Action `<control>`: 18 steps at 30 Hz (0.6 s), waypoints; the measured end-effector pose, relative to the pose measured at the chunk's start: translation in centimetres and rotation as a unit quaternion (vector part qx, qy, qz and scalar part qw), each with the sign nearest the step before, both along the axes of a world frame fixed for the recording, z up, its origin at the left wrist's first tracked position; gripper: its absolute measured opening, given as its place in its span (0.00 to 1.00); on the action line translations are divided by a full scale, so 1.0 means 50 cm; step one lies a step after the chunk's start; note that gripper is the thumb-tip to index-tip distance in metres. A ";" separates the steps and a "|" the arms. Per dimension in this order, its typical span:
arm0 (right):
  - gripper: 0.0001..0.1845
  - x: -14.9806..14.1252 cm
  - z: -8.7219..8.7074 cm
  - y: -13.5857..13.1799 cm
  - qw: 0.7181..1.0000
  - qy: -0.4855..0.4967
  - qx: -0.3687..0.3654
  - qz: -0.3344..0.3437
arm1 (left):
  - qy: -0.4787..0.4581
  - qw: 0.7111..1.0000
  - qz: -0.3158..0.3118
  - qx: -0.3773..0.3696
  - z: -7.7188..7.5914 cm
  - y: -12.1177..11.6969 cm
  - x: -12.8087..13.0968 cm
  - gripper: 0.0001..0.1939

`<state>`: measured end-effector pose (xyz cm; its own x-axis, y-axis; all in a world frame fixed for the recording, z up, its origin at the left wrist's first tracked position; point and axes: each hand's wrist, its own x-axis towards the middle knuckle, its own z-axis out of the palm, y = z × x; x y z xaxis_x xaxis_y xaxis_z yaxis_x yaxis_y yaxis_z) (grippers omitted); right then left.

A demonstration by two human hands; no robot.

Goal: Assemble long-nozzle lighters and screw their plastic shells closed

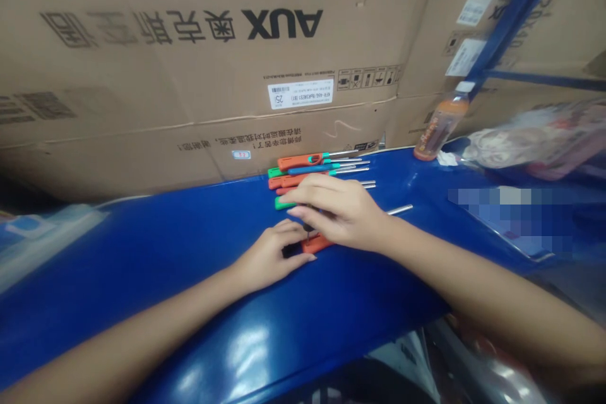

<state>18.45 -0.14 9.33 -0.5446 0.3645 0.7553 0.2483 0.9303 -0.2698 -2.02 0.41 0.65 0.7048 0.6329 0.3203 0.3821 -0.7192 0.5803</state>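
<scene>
An orange long-nosed lighter (317,243) lies on the blue table, its metal tube pointing right. My left hand (269,254) grips the rear end of its handle between thumb and fingers. Over the lighter, my right hand (343,209) is closed on what looks like a small screwdriver (308,227) with a dark handle. Its thin shaft points down to the rear of the orange handle; whether the tip sits in a screw cannot be made out. Just behind my hands lie several more lighters (303,163) in orange, green and blue, side by side, partly hidden by my right hand.
Large cardboard boxes (189,76) stand along the table's far edge. A drink bottle (444,121) stands at the back right, near plastic bags (511,142) and a blurred flat item (511,221). Clear plastic packaging (47,243) lies at the left. A blue metal post (516,19) rises at right.
</scene>
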 end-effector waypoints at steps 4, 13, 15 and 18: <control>0.21 0.017 0.031 -0.003 0.990 -0.097 -0.081 0.058 | 0.009 1.000 0.011 0.009 0.000 -0.001 -0.001 0.19; 0.13 -0.004 0.008 -0.003 0.995 -0.088 -0.001 -0.044 | -0.007 1.000 -0.010 0.003 -0.004 0.003 -0.002 0.14; 0.12 -0.009 -0.003 -0.006 0.996 -0.055 -0.029 -0.071 | -0.002 1.000 -0.009 0.007 -0.001 0.000 0.000 0.14; 0.15 -0.006 -0.016 -0.010 0.994 -0.016 -0.091 -0.062 | 0.008 1.000 -0.003 0.013 0.002 -0.005 0.002 0.15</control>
